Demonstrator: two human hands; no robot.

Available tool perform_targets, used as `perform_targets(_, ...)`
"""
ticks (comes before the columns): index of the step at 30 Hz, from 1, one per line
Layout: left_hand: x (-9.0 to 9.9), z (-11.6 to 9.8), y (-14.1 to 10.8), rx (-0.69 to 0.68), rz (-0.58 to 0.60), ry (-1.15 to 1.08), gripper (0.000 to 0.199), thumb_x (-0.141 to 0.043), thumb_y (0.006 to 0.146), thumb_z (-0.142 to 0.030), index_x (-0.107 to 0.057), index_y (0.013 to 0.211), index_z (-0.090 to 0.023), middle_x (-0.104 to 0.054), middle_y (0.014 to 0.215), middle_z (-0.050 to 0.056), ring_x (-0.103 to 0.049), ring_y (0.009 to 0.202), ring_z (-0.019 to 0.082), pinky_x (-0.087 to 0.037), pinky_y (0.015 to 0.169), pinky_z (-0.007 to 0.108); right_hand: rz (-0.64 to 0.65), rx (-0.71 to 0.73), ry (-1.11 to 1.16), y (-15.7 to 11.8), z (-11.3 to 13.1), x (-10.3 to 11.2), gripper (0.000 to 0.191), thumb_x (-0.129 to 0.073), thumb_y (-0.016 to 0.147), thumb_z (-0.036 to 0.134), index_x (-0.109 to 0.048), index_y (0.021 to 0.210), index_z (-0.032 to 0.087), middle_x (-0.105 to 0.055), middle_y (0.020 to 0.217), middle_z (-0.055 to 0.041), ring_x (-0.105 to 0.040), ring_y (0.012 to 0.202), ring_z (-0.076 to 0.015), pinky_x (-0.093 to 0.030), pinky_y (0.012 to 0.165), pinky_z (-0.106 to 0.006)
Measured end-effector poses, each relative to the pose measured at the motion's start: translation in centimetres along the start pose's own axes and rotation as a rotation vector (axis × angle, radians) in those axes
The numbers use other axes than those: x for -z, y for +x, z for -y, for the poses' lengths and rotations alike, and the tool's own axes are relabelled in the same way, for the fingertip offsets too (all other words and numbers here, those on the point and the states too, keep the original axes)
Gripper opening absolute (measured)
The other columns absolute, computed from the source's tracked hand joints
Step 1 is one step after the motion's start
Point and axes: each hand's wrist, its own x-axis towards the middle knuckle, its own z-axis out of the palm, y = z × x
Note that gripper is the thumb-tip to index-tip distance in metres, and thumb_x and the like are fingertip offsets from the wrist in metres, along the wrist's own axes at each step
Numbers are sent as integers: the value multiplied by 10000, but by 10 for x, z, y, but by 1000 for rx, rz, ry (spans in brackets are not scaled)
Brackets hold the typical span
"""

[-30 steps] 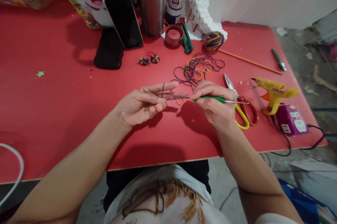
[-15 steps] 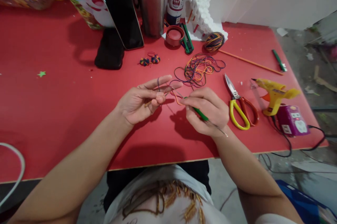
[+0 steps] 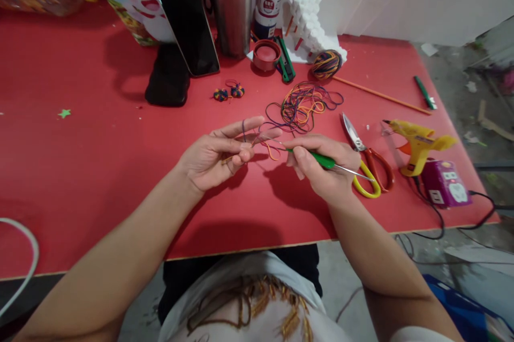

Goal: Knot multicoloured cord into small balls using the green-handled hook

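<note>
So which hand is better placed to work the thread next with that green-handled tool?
Probably the right hand: it grips the green-handled tool, whose thin end points toward the left hand, which has thread looped around a finger.

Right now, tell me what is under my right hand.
Beneath your right hand, which holds a green-handled tool, the red tabletop shows in shadow. Part of the scissors' yellow handle is hidden behind the hand; anything else it covers cannot be seen.
</note>
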Motion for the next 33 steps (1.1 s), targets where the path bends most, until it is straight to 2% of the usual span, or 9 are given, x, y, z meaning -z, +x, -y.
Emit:
perform_targets(3, 1, 1, -1, 0, 29, 28, 527, -508, 832, 147, -877, 1066, -148, -785, 1350, 192, -651, 573, 31, -552, 519, 63, 4, -22, 3, 2, 0, 0, 150, -704, 1006, 224, -852, 1022, 210, -832, 819, -44, -761, 678, -146, -642, 686, -297)
perform_targets(6, 0, 1, -1, 4, 29, 49, 520, -520, 828, 142, -885, 1059, -146, -810, 1279, 193, -635, 546, 32, -562, 525, 78, 49, -96, 87, 4, 1, 1, 152, -700, 1005, 216, -850, 992, 193, -800, 749, -31, -730, 628, -134, -599, 602, -256)
perform_targets(10, -1, 2, -2, 6, 43, 60, 509, -537, 814, 147, -889, 1057, -130, -830, 1189, 198, -626, 523, 32, -545, 501, 71, 92, -176, 217, 3, 0, 3, 145, -714, 1004, 215, -854, 980, 185, -753, 698, -6, -591, 497, -82, -507, 506, -216)
perform_targets(14, -1, 2, -3, 4, 46, 54, 511, -543, 797, 140, -884, 1074, -121, -823, 1207, 211, -630, 524, 32, -507, 461, 48, 83, -305, 397, 4, -4, 4, 132, -742, 988, 227, -869, 1002, 195, -745, 708, -1, -533, 479, -61, -441, 470, -201)
perform_targets(18, 1, 1, -4, 25, 127, 31, 520, -556, 797, 132, -893, 1075, -151, -837, 1132, 204, -650, 520, 42, -475, 431, 35, 74, -438, 587, 8, -6, 2, 118, -775, 936, 258, -876, 919, 199, -715, 619, 3, -452, 409, -52, -311, 387, -187)
perform_targets(24, -1, 0, -5, 24, 135, 13, 504, -580, 779, 118, -897, 1045, -169, -847, 1009, 160, -628, 496, 39, -444, 403, 21, 42, -491, 701, 11, -7, -2, 125, -822, 861, 306, -861, 841, 189, -690, 555, -1, -385, 378, -54, -208, 352, -184)
perform_targets(29, -1, 0, -5, 37, 174, 14, 490, -589, 791, 97, -897, 1055, -178, -840, 1157, 173, -631, 509, 37, -450, 401, 30, 64, -493, 765, 10, -13, -4, 144, -816, 874, 324, -851, 856, 186, -677, 547, 13, -311, 352, -34, -206, 374, -197)
perform_targets(33, -1, 2, -5, 17, 164, 8, 493, -598, 796, 95, -893, 1066, -193, -787, 1357, 172, -618, 521, 21, -484, 430, 48, 82, -410, 821, 8, -16, -10, 116, -761, 958, 266, -859, 949, 204, -738, 655, 6, -409, 389, -36, -321, 424, -205)
